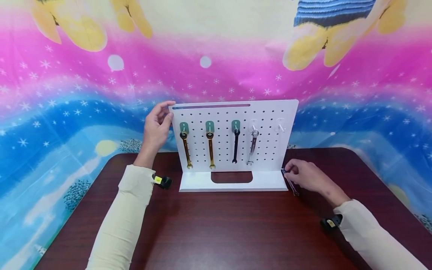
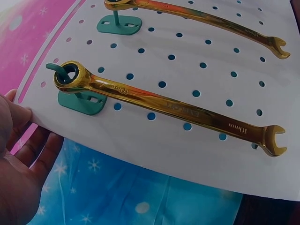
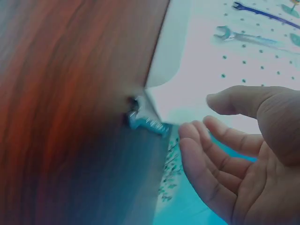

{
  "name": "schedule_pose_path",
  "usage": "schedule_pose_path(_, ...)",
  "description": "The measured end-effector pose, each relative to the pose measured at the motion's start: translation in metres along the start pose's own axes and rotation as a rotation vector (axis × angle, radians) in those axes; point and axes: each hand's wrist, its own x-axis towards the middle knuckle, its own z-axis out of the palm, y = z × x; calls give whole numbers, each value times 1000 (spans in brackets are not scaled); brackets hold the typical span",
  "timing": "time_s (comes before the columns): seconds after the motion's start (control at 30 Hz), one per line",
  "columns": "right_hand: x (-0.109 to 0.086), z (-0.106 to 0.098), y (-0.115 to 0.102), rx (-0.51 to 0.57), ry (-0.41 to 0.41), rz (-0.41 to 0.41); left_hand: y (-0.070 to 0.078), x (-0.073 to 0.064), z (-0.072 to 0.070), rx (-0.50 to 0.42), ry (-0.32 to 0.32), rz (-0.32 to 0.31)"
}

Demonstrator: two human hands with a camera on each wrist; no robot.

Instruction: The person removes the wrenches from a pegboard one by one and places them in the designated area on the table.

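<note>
Near the right fingers, a wrench looks blurred

a blurred, seemingly silvery wrench slants just right of the upright white pegboard.

A makeshift set, screened off by a printed sheet, was suggested. The dark table was closed in behind and at both sides by its pink and blue folds, patterned with snowflakes. A touch of the workshop was lent by wrenches hung from hooks on a white pegboard.
</note>
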Motion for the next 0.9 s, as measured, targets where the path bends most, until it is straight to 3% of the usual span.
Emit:
schedule_pose_path(0.13,4,2,-10,-2,83,-95,0,0,0,5,6,-5)
schedule_pose_path(0.4,13,15,-25,84,170,-246,-4,-2,2,-15,-6,1)
schedule_pose_path(0.9,37,33,-59,265,298,-273,-2,-2,1,-18,10,-8)
